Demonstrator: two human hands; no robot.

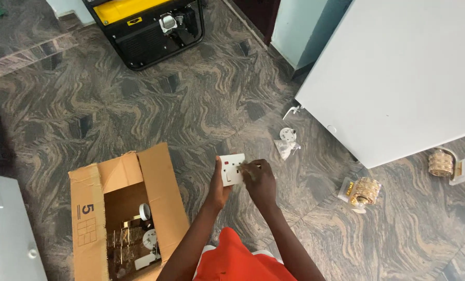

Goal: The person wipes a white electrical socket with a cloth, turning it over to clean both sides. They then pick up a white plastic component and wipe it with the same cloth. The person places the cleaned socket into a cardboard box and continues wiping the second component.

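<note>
I hold a white switch plate [232, 169] up in front of me, over the floor [201, 104]. My left hand [218, 188] is closed on its left edge, thumb on the front face and fingers behind it, so the plate faces me, nearly upright. My right hand [259, 182] is curled tight at the plate's right edge, its fingertips pinched together on something small and thin against the plate; I cannot tell what that is. Both forearms rise from below and meet at the plate, wrists close together, elbows spread apart over my orange garment [232, 260].

Down and to the left of my left hand an open box [154, 177] lies on the floor, flaps spread, with small white round fittings [148, 229] inside. Just beyond my right hand, up and to the right, a white round base [288, 135] and a clear bag [286, 149] lie together. Farther right are two gold light fittings [365, 191], one near and one well apart, beside a big white panel [398, 78]. Far ahead of my hands stands a yellow and black generator [146, 26]. A grey box [6, 229] sits far left.
</note>
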